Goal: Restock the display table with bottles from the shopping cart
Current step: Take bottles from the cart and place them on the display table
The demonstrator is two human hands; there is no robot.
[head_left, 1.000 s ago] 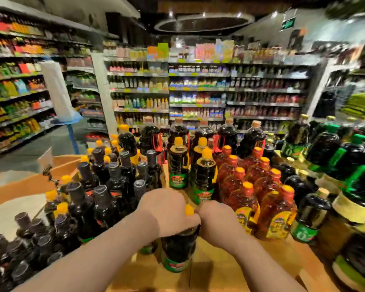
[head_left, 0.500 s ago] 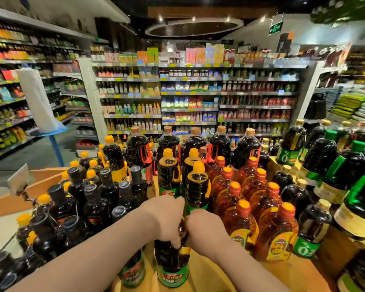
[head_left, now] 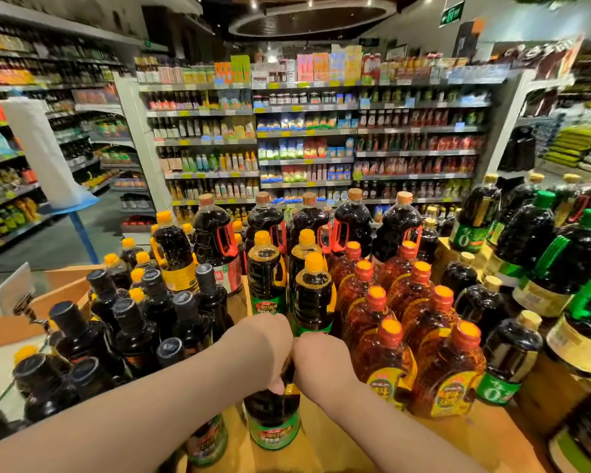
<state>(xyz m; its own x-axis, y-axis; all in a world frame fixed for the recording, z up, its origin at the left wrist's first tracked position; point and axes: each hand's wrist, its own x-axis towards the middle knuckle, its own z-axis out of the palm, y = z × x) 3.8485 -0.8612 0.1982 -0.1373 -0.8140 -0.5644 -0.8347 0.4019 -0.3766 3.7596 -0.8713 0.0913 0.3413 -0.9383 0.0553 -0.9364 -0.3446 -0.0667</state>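
A: Well, how many bottles of each kind on the display table [head_left: 325,438]?

B: Three green-labelled dark bottles [head_left: 313,295] with yellow caps in the middle, eight reddish orange-capped bottles [head_left: 447,377] just right of them, five big jugs with red handles [head_left: 219,240] along the back. The black-capped bottles [head_left: 133,329] on the left I cannot count; some are hidden.

A: Any room?

B: A bare strip of wooden top runs between the black-capped group and the reddish ones, down to the near edge.

A: And the hands?

B: Both are on one dark bottle [head_left: 273,421] standing upright in that strip, near the front edge. The left hand [head_left: 263,349] curls round its neck, thumb on the shoulder. The right hand [head_left: 321,363] is curled against the top from the other side, touching the left; its fingers are hidden, so how it grips I cannot tell
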